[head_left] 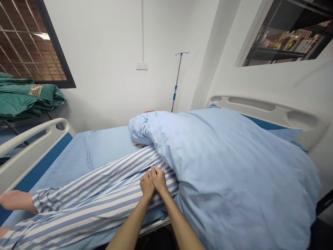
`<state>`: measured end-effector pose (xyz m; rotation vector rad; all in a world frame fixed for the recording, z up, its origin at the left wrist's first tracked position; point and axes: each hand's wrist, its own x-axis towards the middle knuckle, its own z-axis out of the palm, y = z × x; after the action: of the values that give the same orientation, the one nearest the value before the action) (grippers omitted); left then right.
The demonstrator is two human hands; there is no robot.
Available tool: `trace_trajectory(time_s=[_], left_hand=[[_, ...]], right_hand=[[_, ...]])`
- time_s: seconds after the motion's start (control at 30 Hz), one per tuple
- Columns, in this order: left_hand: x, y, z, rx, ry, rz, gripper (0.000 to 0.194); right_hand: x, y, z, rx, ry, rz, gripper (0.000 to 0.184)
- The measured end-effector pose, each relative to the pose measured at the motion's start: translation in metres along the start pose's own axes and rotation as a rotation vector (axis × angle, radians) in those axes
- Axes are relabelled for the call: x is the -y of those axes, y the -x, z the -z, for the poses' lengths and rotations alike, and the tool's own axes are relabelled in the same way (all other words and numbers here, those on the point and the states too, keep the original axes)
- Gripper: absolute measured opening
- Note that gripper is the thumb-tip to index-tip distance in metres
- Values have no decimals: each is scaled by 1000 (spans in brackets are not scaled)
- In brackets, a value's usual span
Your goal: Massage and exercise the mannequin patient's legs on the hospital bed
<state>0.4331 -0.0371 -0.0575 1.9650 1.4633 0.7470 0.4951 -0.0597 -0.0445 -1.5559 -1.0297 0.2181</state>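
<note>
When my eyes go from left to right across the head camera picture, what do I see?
Folded green cloth blanket → white plastic wall socket → thin metal drip stand with blue clips → dark shelf of colourful boxes

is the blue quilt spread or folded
Spread: the blue quilt lies open over the bed, draping past the near edge, its far end bunched.

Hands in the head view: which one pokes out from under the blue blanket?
The fingers at the edge of the blanket, beyond the striped garment; the wearer's own two hands lie together on the stripes.
</note>
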Motion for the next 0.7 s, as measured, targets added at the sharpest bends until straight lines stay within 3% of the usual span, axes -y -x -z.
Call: trace_trajectory(time_s=[0.1, 0.3, 0.57, 0.7], left_hand=[[-3, 1, 1, 27, 29, -6, 34], [1, -1, -1, -13, 101, -20, 35], [-34, -8, -4, -107, 644, -16, 37], [-32, -7, -16, -118, 563, -8, 37]], right_hand=[[1, -4, 10, 46, 168, 109, 39], [-17, -1, 10, 19, 281, 80, 41], [-27, -4, 12, -37, 40, 43, 42], [-31, -6, 12, -65, -34, -7, 40]])
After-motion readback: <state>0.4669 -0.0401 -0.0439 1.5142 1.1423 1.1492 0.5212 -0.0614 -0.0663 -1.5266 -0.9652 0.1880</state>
